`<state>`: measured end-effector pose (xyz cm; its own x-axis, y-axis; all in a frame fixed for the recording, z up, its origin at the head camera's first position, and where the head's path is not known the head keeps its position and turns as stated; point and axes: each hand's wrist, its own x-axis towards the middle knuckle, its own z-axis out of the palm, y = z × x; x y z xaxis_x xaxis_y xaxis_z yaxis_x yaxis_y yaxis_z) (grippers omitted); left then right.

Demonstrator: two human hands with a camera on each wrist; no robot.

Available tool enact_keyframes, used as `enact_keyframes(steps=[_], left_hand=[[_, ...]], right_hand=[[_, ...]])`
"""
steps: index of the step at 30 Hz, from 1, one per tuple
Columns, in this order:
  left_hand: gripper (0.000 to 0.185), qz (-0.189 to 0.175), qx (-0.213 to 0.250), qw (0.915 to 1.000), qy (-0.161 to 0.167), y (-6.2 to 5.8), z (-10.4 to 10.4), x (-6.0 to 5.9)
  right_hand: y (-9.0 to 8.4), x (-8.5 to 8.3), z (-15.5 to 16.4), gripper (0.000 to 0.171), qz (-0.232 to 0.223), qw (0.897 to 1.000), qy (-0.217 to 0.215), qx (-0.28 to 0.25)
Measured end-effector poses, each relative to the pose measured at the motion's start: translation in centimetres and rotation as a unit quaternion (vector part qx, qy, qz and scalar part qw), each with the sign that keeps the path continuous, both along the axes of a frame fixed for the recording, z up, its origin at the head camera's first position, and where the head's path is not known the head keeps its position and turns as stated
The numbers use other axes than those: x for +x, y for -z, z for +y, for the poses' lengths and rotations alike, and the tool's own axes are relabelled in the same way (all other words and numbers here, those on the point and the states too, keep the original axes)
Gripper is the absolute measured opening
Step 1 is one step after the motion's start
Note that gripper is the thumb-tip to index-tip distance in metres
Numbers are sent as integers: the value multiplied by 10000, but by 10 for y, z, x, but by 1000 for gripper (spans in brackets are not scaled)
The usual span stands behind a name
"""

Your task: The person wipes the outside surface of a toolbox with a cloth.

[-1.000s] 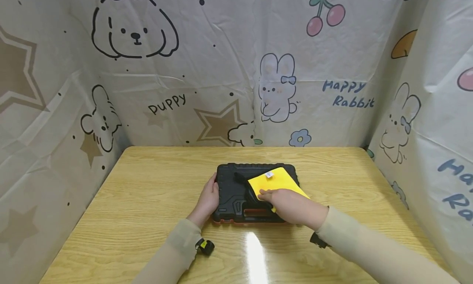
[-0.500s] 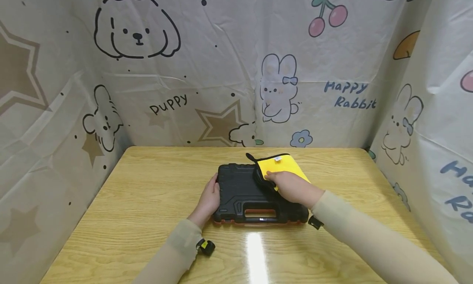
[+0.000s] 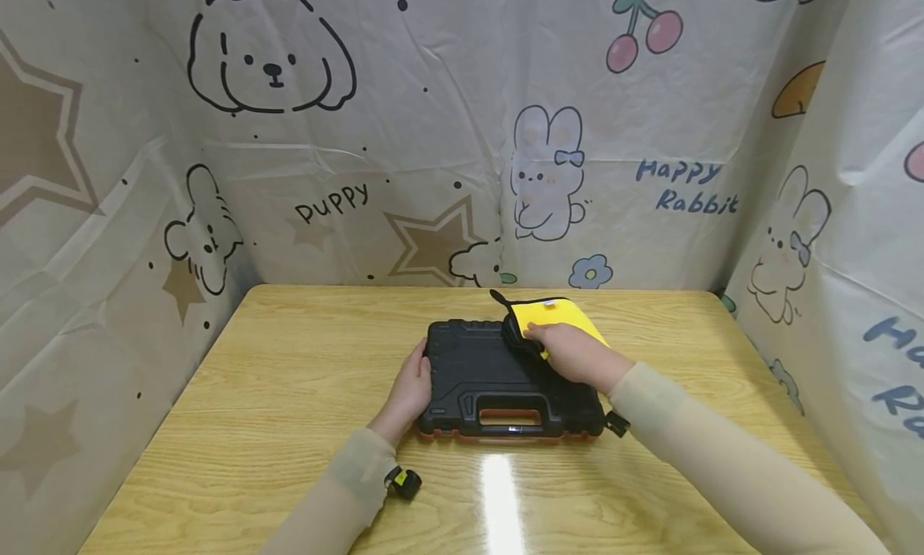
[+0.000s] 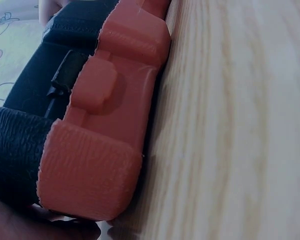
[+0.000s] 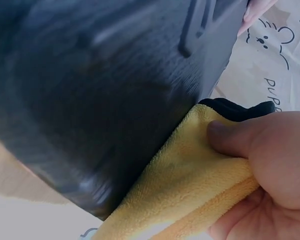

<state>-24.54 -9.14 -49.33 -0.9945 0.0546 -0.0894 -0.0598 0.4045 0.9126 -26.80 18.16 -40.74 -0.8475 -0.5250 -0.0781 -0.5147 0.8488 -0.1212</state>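
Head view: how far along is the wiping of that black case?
Under way. The right hand grips the yellow cloth at the far right corner of the black case, while the left hand steadies its left edge. Whether the lid is clean cannot be told. The orange underside lies on the table, unreached.

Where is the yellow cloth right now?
In the head view the yellow cloth lies over the far right corner of the black case, gripped by the right hand, near the back of the table.
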Motion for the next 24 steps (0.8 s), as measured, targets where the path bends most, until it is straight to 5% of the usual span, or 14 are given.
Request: enact_keyframes(steps=[13,24], left_hand=[[52,-4,14,10000,-13,0,1,0],[52,-20,175,9998,-116,-1,2,1]], right_hand=[[4,-10,9,46,-6,10000,98,-8],[7,-1,9,47,-207,9997,108,97]])
